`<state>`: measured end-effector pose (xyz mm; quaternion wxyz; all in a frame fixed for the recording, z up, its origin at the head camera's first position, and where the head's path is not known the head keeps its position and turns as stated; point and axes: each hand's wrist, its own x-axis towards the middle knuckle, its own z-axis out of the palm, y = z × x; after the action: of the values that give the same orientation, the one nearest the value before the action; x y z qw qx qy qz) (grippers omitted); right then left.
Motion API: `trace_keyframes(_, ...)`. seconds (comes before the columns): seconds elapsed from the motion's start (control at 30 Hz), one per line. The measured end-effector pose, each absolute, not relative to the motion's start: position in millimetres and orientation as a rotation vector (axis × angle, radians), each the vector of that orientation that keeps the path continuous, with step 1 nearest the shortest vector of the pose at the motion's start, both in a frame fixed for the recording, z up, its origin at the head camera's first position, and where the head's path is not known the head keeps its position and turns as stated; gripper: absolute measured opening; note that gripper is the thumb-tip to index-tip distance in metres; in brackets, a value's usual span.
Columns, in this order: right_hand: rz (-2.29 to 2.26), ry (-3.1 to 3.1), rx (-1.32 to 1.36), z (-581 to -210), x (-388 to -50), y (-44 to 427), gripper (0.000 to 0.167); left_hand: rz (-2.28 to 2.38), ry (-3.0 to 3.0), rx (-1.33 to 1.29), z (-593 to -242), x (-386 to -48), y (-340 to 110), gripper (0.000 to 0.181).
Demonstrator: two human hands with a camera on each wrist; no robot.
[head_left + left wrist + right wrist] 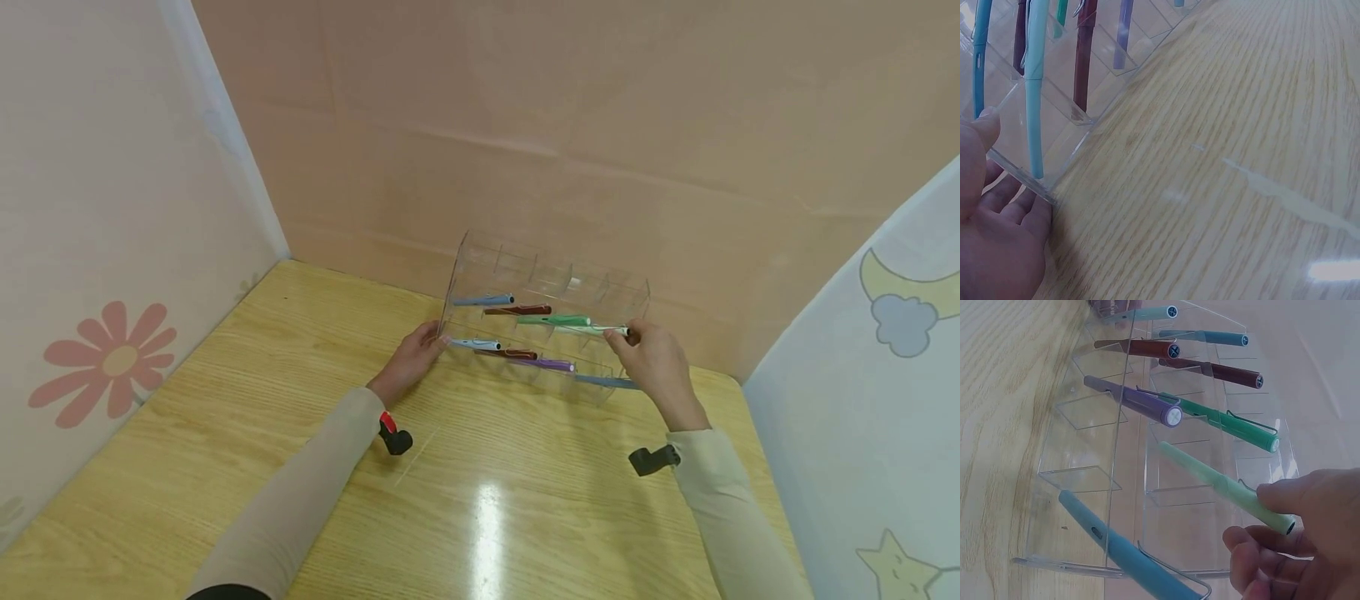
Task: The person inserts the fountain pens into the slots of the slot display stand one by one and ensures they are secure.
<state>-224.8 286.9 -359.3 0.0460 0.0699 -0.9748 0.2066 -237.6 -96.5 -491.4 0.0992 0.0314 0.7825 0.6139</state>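
Observation:
A clear acrylic pen rack stands tilted at the back of the table, with pens lying across its tiers. My left hand grips the rack's left side panel, thumb on one side and fingers on the other. At the right end, my right hand pinches the cap end of a pale green pen lying in the middle tier. Beside that pen are a green pen, a dark red pen and a blue pen. The lower tier holds a light blue pen, another dark red one, a purple pen and a blue-grey pen.
The rack rests on a wood-grain table. A plain tan backdrop rises close behind it. Patterned side panels stand left, with a flower, and right, with a moon. Small black cameras sit on both wrists.

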Motion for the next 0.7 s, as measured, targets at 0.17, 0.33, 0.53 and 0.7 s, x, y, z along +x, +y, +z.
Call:
trace_keyframes(0.17,0.638,-3.009,0.189,-353.2,-220.6,287.7,0.058,1.832,2.301,0.076,-492.4,-237.9,-96.5,0.066)
trace_keyframes(0.33,0.674,-3.006,0.166,-346.1,-213.3,288.9,0.061,1.843,2.298,0.076,-491.9,-236.8,-96.3,0.065)
trace_keyframes(0.53,0.697,-2.967,0.144,-343.1,-203.7,293.2,0.056,1.846,2.299,0.086,-491.4,-236.7,-95.7,0.064)
trace_keyframes(0.7,0.715,-2.940,0.145,-342.2,-195.3,295.8,0.056,1.849,2.296,0.092,-491.7,-236.8,-95.8,0.064)
